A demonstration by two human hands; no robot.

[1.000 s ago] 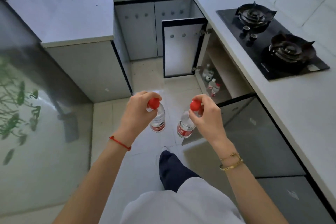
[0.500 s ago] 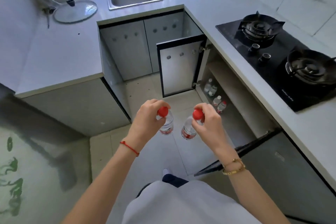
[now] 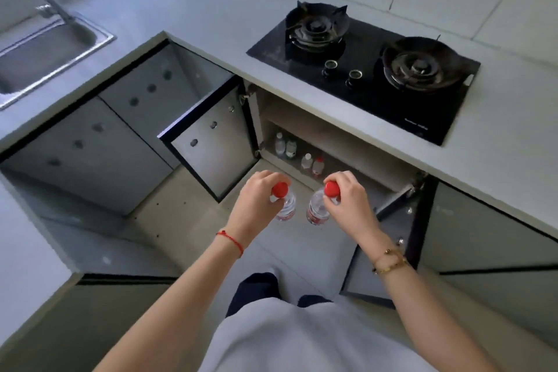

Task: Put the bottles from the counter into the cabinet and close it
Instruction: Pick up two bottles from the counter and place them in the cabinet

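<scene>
My left hand grips the neck of a clear water bottle with a red cap and red label. My right hand holds a second bottle of the same kind by its neck. Both bottles hang upright over the floor, side by side, just in front of the open cabinet under the stove. Its left door and right door stand open. Several small bottles stand on the cabinet's bottom shelf.
A black two-burner gas stove sits on the white counter above the cabinet. A steel sink lies at the far left. Closed grey cabinet doors line the corner. My legs and white garment fill the lower middle.
I have stepped closer and turned right toward the open cabinet. Both hands keep the bottles, carried forward, nearer the cabinet opening. The glass lid near the sink has left the view.
</scene>
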